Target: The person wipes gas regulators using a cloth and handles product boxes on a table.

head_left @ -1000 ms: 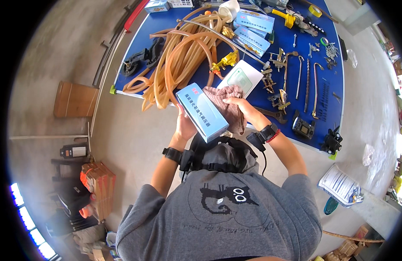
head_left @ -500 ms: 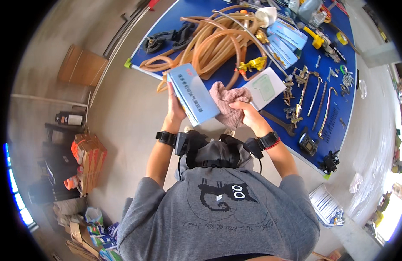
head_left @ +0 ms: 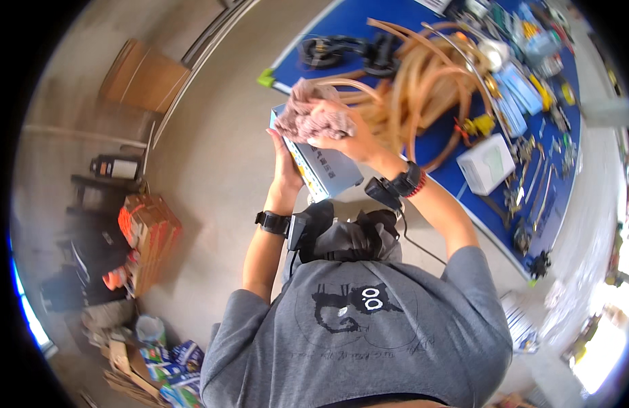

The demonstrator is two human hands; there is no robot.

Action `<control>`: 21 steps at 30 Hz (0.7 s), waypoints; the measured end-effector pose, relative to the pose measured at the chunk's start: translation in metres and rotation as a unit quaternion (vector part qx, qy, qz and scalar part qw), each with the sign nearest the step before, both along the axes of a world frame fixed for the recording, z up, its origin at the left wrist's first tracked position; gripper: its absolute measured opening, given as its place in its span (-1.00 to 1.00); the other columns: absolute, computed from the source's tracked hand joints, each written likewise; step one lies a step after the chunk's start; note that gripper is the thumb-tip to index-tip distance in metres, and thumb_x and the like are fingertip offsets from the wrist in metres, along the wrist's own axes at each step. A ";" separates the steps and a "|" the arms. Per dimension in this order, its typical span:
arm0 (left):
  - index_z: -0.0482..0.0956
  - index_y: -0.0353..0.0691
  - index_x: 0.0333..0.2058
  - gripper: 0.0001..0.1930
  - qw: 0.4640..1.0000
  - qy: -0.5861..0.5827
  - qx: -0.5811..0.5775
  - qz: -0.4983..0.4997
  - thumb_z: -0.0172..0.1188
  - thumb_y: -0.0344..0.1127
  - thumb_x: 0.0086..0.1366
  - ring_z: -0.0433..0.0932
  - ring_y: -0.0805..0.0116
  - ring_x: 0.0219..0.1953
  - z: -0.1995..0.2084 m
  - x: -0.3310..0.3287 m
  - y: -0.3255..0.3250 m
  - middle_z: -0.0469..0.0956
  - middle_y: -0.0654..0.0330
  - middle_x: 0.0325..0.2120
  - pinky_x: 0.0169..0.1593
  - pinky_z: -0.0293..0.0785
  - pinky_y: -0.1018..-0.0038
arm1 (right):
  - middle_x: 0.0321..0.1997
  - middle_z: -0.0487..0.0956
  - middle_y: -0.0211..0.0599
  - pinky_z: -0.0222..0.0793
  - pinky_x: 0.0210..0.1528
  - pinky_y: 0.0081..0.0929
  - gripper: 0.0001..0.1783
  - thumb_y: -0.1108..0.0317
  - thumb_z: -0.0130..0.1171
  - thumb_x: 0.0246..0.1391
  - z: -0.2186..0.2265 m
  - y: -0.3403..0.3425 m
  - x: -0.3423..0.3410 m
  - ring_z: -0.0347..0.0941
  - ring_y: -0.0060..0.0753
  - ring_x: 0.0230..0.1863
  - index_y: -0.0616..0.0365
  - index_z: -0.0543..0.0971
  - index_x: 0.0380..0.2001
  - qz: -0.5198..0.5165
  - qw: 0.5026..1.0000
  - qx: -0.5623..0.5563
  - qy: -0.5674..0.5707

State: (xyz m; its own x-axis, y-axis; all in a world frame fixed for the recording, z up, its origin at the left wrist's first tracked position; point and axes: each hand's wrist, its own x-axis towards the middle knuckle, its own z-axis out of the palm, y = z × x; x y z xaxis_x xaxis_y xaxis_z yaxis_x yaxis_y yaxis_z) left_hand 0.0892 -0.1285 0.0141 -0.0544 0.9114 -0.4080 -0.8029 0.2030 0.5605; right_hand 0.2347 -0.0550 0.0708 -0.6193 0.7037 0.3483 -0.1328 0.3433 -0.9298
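My left hand (head_left: 286,163) grips a light blue cardboard box (head_left: 335,173) by its left side, holding it in the air in front of me. A crumpled pinkish-brown cloth (head_left: 304,115) is bunched in my right hand (head_left: 348,132), with the fingers closed over it. The cloth lies against the upper end of the box and covers part of its face. Part of my left hand is hidden behind the box. Both wrists wear black straps with small devices.
A blue table (head_left: 437,146) to the right bears coiled tan hose (head_left: 423,88), a white box (head_left: 486,163), a yellow-handled valve (head_left: 477,126) and metal tools. Black straps or clamps (head_left: 348,51) lie near its far left corner. Brown cartons (head_left: 154,234) stand on the floor at left.
My right hand has carried the cloth leftward from beside the box onto its upper end. The view has turned, so the table sits farther right.
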 end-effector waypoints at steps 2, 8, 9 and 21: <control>0.13 -0.20 0.19 -0.04 0.999 -0.016 0.013 0.033 -0.36 0.52 0.06 0.29 0.12 0.13 0.009 -0.040 0.003 0.27 0.06 0.12 0.17 0.23 0.19 | -0.14 0.56 -0.29 0.17 0.10 -0.35 -0.68 0.33 0.31 -0.31 -0.006 0.003 -0.039 0.40 -0.23 -0.03 0.14 0.55 -0.37 0.049 0.999 0.021 -0.002; 0.16 -0.18 0.17 -0.04 0.993 -0.031 -0.024 0.115 -0.27 0.52 0.03 0.36 0.11 0.07 -0.019 -0.181 0.001 0.32 0.06 0.07 0.12 0.30 0.20 | -0.27 0.56 -0.24 0.18 0.06 -0.34 -0.55 0.22 0.32 -0.37 -0.001 -0.002 -0.129 0.42 -0.20 -0.14 0.11 0.59 -0.28 0.141 0.987 0.040 -0.070; 0.17 -0.16 0.17 -0.05 0.990 -0.012 -0.039 0.136 -0.26 0.52 0.03 0.38 0.13 0.04 -0.019 -0.190 0.005 0.34 0.07 0.06 0.10 0.32 0.21 | -0.32 0.55 -0.23 0.19 0.04 -0.35 -0.53 0.22 0.33 -0.38 0.000 -0.001 -0.133 0.42 -0.20 -0.18 0.10 0.60 -0.26 0.149 0.985 0.024 -0.087; 0.15 0.01 0.19 -0.11 0.927 0.017 0.059 0.371 -0.26 0.52 0.04 0.25 0.18 0.13 -0.020 -0.376 0.138 0.24 0.27 0.14 0.17 0.19 0.20 | -0.14 0.51 -0.16 0.36 0.00 -0.28 -0.68 0.33 0.04 -0.02 -0.051 0.153 -0.259 0.43 -0.23 -0.08 0.20 0.45 -0.17 -0.038 0.735 -0.659 0.158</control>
State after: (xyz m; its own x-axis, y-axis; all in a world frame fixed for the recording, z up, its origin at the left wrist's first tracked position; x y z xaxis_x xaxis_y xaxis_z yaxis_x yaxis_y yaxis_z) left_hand -0.2867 0.0099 -0.0055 -0.6949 0.6561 -0.2943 -0.6781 -0.4618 0.5717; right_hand -0.0245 0.0978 0.0193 -0.5953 0.5874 -0.5482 -0.4400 -0.8093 -0.3893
